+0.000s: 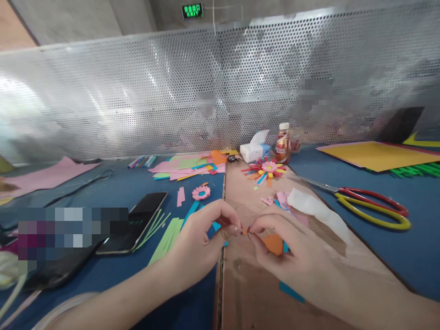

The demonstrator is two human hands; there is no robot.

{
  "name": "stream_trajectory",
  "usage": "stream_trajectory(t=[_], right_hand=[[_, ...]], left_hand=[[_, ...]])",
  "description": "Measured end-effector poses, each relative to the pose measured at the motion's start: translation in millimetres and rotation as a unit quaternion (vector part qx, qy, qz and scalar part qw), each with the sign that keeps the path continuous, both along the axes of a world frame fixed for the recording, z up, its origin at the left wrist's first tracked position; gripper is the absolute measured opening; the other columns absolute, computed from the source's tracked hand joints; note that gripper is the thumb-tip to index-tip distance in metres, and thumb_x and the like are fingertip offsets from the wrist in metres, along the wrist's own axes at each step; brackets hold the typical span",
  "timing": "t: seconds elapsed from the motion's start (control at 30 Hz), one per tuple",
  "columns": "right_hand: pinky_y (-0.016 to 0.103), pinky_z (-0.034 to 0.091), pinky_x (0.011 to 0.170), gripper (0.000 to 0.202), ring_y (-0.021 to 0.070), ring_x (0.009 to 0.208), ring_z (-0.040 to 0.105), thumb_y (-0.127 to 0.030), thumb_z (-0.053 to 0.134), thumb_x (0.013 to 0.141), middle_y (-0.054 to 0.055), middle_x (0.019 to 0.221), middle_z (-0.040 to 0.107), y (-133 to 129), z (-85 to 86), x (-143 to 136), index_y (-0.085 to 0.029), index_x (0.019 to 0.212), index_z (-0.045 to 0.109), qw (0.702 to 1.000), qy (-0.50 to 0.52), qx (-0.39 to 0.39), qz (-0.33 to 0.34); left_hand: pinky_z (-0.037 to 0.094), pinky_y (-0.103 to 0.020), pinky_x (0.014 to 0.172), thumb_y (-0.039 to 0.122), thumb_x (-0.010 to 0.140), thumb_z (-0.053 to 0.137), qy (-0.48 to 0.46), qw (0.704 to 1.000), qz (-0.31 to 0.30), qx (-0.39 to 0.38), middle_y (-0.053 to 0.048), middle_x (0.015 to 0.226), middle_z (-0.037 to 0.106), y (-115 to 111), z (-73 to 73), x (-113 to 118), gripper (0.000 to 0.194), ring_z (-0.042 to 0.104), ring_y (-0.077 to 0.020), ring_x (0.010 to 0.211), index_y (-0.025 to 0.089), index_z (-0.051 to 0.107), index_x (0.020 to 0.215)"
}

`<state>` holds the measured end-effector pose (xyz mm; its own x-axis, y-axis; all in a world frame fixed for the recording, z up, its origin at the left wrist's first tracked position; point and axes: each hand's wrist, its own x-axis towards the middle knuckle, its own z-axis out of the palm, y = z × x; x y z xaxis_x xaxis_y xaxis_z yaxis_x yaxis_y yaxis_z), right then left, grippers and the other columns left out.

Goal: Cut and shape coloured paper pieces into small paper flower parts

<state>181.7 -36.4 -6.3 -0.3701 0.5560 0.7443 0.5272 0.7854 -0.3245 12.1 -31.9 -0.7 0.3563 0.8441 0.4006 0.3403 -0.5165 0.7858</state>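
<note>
My left hand and my right hand meet over the brown board, fingertips pinched close together. Between them shows a tiny bit of orange paper, gripped from both sides; most of it is hidden by my fingers. Just beyond my left hand lies a pink paper flower ring with a blue strip below it. An orange paper piece shows behind my right fingers. Farther off sits a many-coloured paper flower with a pink centre.
Scissors with red and yellow handles lie right, near crumpled white tissue. A tissue box and a bottle stand at the back. Left are a phone, green paper strips and stacked coloured paper. A perforated metal screen rises behind.
</note>
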Motion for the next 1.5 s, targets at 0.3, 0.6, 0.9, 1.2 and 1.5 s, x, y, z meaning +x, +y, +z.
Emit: stream_trajectory(t=[0.3,0.6,0.9,1.2,1.5], right_hand=[[0.021,0.045,0.062,0.014,0.0098,0.069,0.056,-0.006,0.049,0.069,-0.002,0.073,0.059,-0.2,-3.2,0.5,-0.019,0.075,0.051,1.0,0.007,0.004,0.01],[0.022,0.045,0.06,0.015,0.0106,0.067,0.056,-0.007,0.048,0.069,-0.002,0.072,0.059,-0.6,-2.5,0.7,-0.02,0.074,0.051,1.0,0.009,0.003,0.003],[0.021,0.044,0.062,0.014,0.0101,0.068,0.055,-0.006,0.048,0.069,-0.002,0.071,0.058,-0.3,-3.3,0.2,-0.02,0.071,0.051,1.0,0.002,0.0,-0.005],[0.023,0.045,0.06,0.013,0.0111,0.068,0.055,-0.008,0.048,0.071,-0.001,0.071,0.059,0.0,-2.8,0.5,-0.02,0.073,0.051,1.0,0.001,0.009,0.003],[0.021,0.045,0.062,0.012,0.0095,0.068,0.055,-0.007,0.05,0.07,-0.002,0.072,0.059,-1.2,-1.9,1.2,-0.019,0.074,0.052,1.0,0.007,0.011,-0.002]], left_hand=[[0.039,-0.019,0.064,0.014,0.081,0.045,-0.001,1.0,0.001,0.002,0.003,0.073,0.051,-1.9,-1.1,1.0,0.01,0.049,-0.0083,0.068,0.018,0.047,0.073],[0.04,-0.021,0.063,0.016,0.081,0.045,0.001,1.0,0.002,-0.002,0.003,0.072,0.051,-0.9,-1.0,-0.6,0.01,0.049,-0.0088,0.067,0.018,0.047,0.073],[0.04,-0.021,0.063,0.015,0.081,0.045,-0.002,1.0,0.002,-0.004,0.003,0.072,0.052,-2.7,-0.2,0.0,0.009,0.05,-0.0089,0.067,0.018,0.047,0.073],[0.041,-0.02,0.064,0.016,0.081,0.046,-0.006,1.0,0.001,0.003,0.003,0.073,0.052,-2.0,-0.9,0.2,0.009,0.051,-0.0085,0.067,0.019,0.048,0.073],[0.042,-0.021,0.064,0.016,0.081,0.046,-0.001,1.0,0.008,0.008,0.002,0.072,0.053,-2.5,0.2,-0.2,0.008,0.051,-0.0094,0.067,0.018,0.049,0.073]])
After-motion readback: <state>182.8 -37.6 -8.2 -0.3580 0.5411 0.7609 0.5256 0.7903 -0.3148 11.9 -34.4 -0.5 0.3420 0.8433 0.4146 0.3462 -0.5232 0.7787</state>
